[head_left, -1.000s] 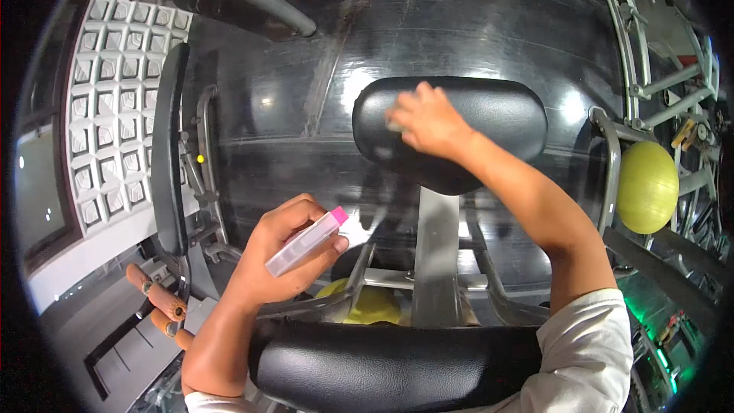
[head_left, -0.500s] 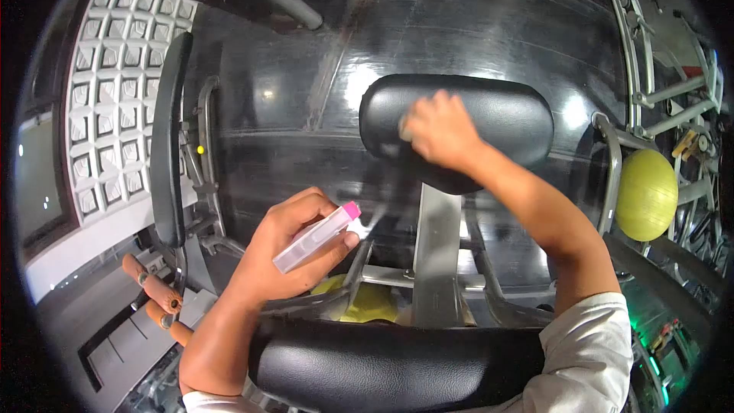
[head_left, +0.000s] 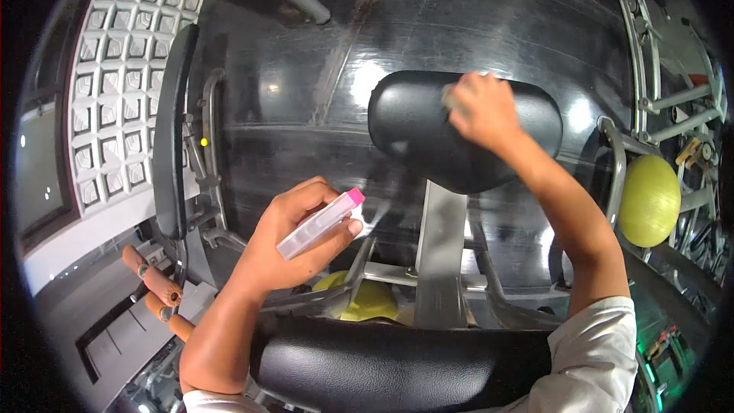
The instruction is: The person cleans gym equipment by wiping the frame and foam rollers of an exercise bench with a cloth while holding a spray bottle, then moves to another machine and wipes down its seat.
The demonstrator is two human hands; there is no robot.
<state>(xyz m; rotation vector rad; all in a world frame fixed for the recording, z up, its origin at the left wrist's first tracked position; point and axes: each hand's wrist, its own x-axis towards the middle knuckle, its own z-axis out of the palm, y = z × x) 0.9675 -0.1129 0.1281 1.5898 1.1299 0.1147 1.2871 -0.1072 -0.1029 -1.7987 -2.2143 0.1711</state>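
Observation:
My left hand [head_left: 294, 241] is closed around what looks like a spray bottle [head_left: 319, 223], its head translucent with a pink nozzle pointing up and right; the rest is hidden in my grip. My right hand [head_left: 485, 113] is closed and pressed to the top of a black padded bench cushion [head_left: 409, 118]. Under its fingertips shows a small greyish wad [head_left: 453, 99], apparently a cloth, smeared by motion. The cushion rests on a grey metal post [head_left: 442, 252].
A second black pad [head_left: 405, 367] lies close to my body. Yellow balls sit beside the frame at right [head_left: 650, 200] and below the post [head_left: 359, 297]. Another upright black pad [head_left: 174, 138] stands at left, near a white lattice wall [head_left: 126, 84]. Gym machines line the right.
My right hand has slid to the right across the cushion with the greyish wad. My left hand keeps its grip on the bottle. The view has shifted slightly.

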